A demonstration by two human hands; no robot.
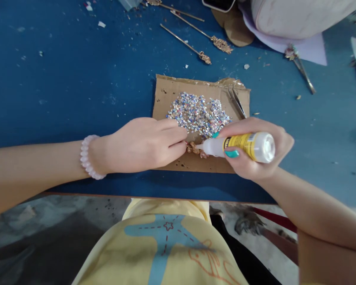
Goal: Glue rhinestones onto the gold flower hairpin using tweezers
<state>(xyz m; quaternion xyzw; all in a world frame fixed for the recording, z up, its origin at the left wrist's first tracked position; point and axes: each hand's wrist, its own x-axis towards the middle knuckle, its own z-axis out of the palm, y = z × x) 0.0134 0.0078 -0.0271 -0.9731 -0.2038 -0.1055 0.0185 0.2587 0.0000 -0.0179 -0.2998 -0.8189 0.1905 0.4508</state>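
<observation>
My right hand is closed round a white glue bottle with a yellow label, tilted almost flat. Its thin nozzle points left and meets a small gold hairpin ornament. The fingertips of my left hand are pinched at the ornament's left end; any stem is hidden under that hand. Both hands are over a piece of brown cardboard. Just beyond the fingers, a spread of tiny shiny blue, white and pink chips lies on it. Metal tweezers rest at the cardboard's right side.
Beyond the cardboard, gold hairpins lie on the blue table. Another hairpin with a decorated head is at the right. A whitish rounded container stands on purple paper, near a phone. The table's edge runs close to my body.
</observation>
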